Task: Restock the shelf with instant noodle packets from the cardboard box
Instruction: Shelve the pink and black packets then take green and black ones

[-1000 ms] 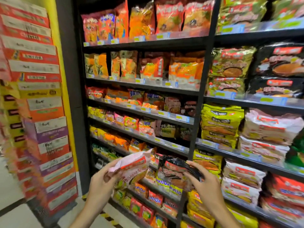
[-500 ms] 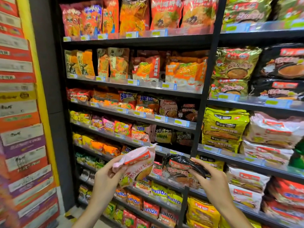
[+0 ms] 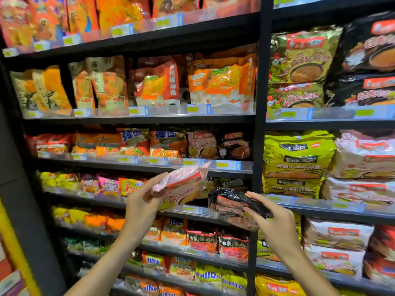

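My left hand grips a pink instant noodle packet, tilted up toward the black shelf unit. My right hand holds a black noodle packet by its right end, level with the fourth shelf down. Both packets hover in front of the shelf edge near the black upright post. On the third shelf stand a matching pink packet and a black packet. No cardboard box is in view.
The shelves are packed with noodle packets: orange and red ones high up, yellow multipacks and white multipacks to the right of the post. A yellow-edged stack of boxes sits at the far left.
The view has moved closer to the shelves and turned right. Both hands have risen with their packets, the pink one now reaching the third shelf's edge.
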A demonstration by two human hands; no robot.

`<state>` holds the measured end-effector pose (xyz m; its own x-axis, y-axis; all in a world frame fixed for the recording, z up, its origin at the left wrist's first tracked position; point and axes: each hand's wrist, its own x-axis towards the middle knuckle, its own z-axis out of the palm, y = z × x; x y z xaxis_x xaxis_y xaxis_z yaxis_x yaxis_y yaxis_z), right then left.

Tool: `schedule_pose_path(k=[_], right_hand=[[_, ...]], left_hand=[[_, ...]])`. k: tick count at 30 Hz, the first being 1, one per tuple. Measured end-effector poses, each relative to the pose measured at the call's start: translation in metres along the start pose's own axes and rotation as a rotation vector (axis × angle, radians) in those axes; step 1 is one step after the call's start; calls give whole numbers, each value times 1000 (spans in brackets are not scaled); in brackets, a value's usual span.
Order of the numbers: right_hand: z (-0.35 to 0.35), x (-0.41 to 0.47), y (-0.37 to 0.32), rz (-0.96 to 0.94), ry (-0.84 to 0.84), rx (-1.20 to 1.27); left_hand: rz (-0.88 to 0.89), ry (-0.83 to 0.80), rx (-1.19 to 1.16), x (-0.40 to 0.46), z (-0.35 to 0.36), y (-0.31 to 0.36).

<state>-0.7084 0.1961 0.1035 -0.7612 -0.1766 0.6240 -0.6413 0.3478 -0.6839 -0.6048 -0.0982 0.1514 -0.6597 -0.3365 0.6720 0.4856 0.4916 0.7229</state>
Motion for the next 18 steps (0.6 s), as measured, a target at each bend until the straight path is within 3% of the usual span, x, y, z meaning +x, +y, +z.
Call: schedule_pose_path(k=[6, 18], right_hand=[[17, 35, -1, 28, 31, -25], [68, 97, -21, 16, 248, -124]], left_hand=[[79, 0, -65, 65, 7, -38], [243, -91, -234, 196, 9, -105]])
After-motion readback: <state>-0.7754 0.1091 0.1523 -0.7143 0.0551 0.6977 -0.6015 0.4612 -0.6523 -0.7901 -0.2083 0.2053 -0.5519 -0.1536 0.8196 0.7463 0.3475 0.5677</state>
